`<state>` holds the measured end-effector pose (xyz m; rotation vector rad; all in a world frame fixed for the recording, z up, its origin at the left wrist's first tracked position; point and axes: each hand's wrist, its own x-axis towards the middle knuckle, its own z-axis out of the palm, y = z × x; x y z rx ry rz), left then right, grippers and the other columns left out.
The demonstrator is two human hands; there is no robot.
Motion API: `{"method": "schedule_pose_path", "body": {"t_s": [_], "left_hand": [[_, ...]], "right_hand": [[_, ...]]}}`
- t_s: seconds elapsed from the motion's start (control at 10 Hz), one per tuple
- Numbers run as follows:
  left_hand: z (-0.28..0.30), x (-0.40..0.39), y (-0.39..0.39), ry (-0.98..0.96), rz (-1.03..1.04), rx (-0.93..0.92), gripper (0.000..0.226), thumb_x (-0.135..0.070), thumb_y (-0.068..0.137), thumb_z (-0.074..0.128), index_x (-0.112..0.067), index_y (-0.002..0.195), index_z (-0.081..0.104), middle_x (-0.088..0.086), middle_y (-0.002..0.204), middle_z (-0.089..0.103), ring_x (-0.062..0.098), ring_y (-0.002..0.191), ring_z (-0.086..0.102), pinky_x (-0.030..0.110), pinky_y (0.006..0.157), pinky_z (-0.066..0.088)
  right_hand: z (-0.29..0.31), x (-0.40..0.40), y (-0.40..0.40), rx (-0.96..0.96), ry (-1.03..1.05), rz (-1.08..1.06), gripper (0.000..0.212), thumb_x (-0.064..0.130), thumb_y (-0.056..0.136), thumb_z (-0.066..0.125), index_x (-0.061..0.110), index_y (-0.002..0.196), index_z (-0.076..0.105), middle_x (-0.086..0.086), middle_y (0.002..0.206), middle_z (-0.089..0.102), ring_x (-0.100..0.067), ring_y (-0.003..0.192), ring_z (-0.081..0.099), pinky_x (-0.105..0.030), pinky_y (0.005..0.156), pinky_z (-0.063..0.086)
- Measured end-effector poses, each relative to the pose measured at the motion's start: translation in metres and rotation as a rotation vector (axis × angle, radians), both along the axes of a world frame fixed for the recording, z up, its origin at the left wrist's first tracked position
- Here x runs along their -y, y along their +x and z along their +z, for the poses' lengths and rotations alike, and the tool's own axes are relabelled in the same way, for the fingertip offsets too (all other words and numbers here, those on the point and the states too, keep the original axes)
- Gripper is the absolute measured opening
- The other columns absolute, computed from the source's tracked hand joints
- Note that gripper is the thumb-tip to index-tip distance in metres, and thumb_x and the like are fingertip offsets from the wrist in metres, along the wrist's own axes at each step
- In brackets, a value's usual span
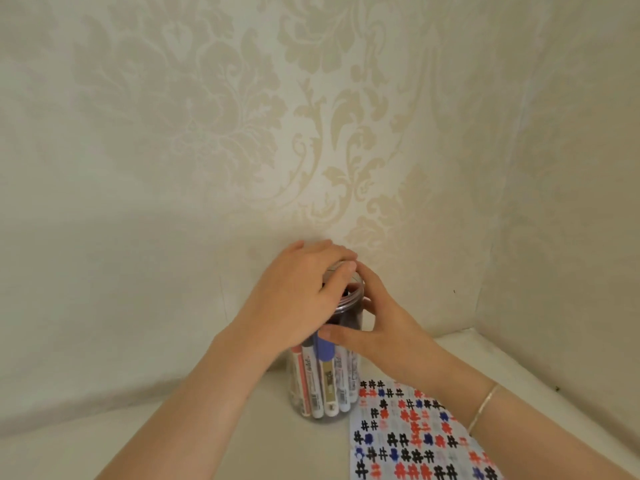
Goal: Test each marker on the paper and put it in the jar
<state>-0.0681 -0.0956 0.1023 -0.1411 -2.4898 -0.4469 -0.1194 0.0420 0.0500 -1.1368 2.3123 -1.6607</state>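
The fingers [341, 268] of the left hand [298, 292] curl over the mouth of the clear plastic jar [325, 382], covering most of the opening and apparently gripping something pale at the rim, perhaps a lid; what it is cannot be told. The fingers [363, 271] of the right hand [377, 323] wrap round the jar's threaded neck from the right, with the thumb [337, 332] pressed across the near face of the wall, so this hand grips the jar. A thin gold-coloured bracelet [483, 407] circles the right wrist.

The jar stands upright on the pale cream desk [207, 431], held between both hands. Inside it stand the white-barrelled markers [322, 386], packed side by side, one with a blue cap.

Just to the right of the jar's base lies the white paper sheet [415, 438], covered in rows of black, red and blue hash marks, running to the lower edge of view. The damask-patterned cream wall [242, 116] rises close behind the jar, and meets a side wall at the right. Open desk surface lies to the left of the jar.
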Motion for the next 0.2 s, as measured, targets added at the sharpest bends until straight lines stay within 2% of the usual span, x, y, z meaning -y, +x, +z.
{"method": "schedule_pose_path", "body": {"t_s": [0.1, 0.2], "left_hand": [[-0.0148, -0.0008, -0.0064, -0.045, -0.004, 0.025, 0.039, -0.04, 0.1, 0.028, -0.039, 0.133, 0.048, -0.017, 0.136, 0.052, 0.0, 0.133, 0.035, 0.031, 0.118, 0.011], [-0.0184, -0.0024, -0.0068, -0.061, 0.021, -0.02, 0.046, -0.047, 0.099, 0.019, -0.04, 0.131, 0.05, -0.018, 0.13, 0.056, 0.0, 0.125, 0.044, 0.031, 0.117, 0.015]], "right_hand": [[-0.0064, 0.0013, 0.0006, -0.058, -0.02, -0.013, 0.094, 0.038, 0.074, 0.076, 0.041, 0.147, 0.016, 0.02, 0.131, 0.051, 0.005, 0.119, 0.049, -0.021, 0.101, 0.044], [-0.0135, 0.0016, 0.0049, -0.066, -0.008, -0.059, 0.1, 0.046, 0.072, 0.072, 0.037, 0.149, 0.007, 0.014, 0.13, 0.051, 0.001, 0.118, 0.051, -0.023, 0.099, 0.046]]}}
